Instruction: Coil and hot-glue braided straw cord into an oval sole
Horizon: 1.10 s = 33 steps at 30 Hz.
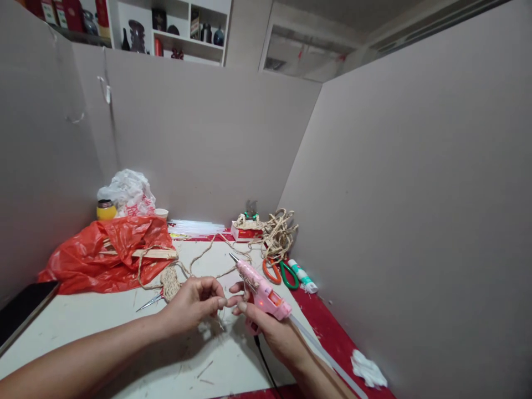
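My right hand (pixel 266 324) is wrapped round a pink glue gun (pixel 261 289), whose metal tip points up and to the left; a long glue stick sticks out of its back end. The fingers of my left hand (pixel 199 302) are pinched together close to the fingertips of my right hand. What they hold is too small to make out; some thin fibres hang below. Behind my left hand lie a woven rope piece (pixel 169 282) and small scissors (pixel 149 302). Loose rope (pixel 202 256) trails over the white board (pixel 103 327).
At the left are a red plastic bag (pixel 95 266) with wooden sticks and a dark flat device (pixel 25 310). Glue sticks (pixel 195 228), a rope heap (pixel 279 235), orange and green handles (pixel 288 275) and a roll (pixel 302 275) lie at the back. Crumpled tissue (pixel 368 368) is at right.
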Each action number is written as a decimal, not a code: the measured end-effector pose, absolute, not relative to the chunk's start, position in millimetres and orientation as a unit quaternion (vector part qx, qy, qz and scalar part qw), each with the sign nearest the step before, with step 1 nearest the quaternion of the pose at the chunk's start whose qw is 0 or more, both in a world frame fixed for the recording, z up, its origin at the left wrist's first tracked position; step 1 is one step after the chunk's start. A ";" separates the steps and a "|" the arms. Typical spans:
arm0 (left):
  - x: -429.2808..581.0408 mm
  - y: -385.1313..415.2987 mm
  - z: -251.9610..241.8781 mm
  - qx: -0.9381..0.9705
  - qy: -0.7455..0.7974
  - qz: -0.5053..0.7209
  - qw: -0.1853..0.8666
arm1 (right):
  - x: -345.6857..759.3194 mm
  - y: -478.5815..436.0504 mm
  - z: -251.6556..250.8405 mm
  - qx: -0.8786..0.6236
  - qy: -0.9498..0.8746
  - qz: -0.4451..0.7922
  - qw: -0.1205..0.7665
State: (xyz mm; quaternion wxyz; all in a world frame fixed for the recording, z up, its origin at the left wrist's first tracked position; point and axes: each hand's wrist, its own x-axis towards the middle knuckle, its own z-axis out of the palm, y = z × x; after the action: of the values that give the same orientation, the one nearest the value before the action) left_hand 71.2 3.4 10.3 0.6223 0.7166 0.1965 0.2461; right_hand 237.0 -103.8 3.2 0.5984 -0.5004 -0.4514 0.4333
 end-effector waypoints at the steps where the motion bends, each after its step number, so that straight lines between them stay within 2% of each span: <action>1: 71.6 0.9 9.7 0.725 0.189 0.245 0.616 | 238.1 -104.5 3.1 -0.498 -0.453 0.434 0.598; 6: 69.5 -26.4 9.3 0.769 0.153 0.243 0.571 | 247.6 -104.8 0.4 -0.500 -0.450 0.427 0.604; 11: 65.6 -49.0 7.6 0.807 0.103 0.139 0.564 | 267.1 -99.5 6.3 -0.494 -0.394 0.397 0.665; 18: 75.0 -24.4 -3.8 0.827 0.135 0.118 0.533 | 272.3 -109.6 27.3 -0.444 -0.361 0.393 0.720; 26: 69.5 -11.9 -4.8 0.846 0.167 0.144 0.486 | 261.3 -116.3 46.2 -0.432 -0.375 0.404 0.714; 33: 72.7 -7.3 28.5 0.783 0.203 0.215 0.548 | 255.0 -117.9 41.0 -0.460 -0.396 0.429 0.669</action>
State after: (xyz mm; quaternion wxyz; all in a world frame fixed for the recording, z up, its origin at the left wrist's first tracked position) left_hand 72.7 -7.3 28.5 0.5478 0.7826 0.2033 0.2148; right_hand 255.0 -117.9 41.0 0.6693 -0.4597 -0.3958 0.4290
